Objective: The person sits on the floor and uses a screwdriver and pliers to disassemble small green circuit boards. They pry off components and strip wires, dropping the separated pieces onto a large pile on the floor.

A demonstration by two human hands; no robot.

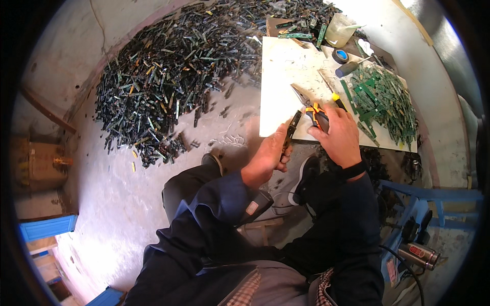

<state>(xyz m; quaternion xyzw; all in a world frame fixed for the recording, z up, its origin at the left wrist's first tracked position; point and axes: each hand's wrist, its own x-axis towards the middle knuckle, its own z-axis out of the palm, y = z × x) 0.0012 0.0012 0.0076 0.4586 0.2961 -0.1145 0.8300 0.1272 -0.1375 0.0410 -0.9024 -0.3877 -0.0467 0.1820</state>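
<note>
At the far left, a blue stool [48, 228] is seen, cut by the dark rim of the view. The floor [117, 204] is covered farther up by a broad pile [153, 97] of dark strips, with a few yellow ones mixed in. Between the pile and the bench, pale scraps [234, 140] are scattered on the floor.

At the bench's near edge, a dark strip [293, 126] is held tilted in the left hand [270, 153], pinched between thumb and curled fingers. The bench [278, 76] is topped in white, and small crumbs are strewn over its upper part.

Just right of the strip, the orange-and-black handles of the pliers [317, 116] are gripped by the right hand [341, 133], thumb below and fingers above; the metal nose is pointed up and left, clear of the strip. A black band [353, 170] is worn at the right wrist.

Beyond the fingers, a yellow-and-black tool [337, 100] is laid slantwise. Farther back, a cup [339, 31], a tape roll [340, 55] and a screwdriver [348, 68] are set out. The bench's right side is covered by heaped green strips [385, 104]. At the lower right, a metal cylinder [419, 255] is seen beside a blue frame [416, 194].
</note>
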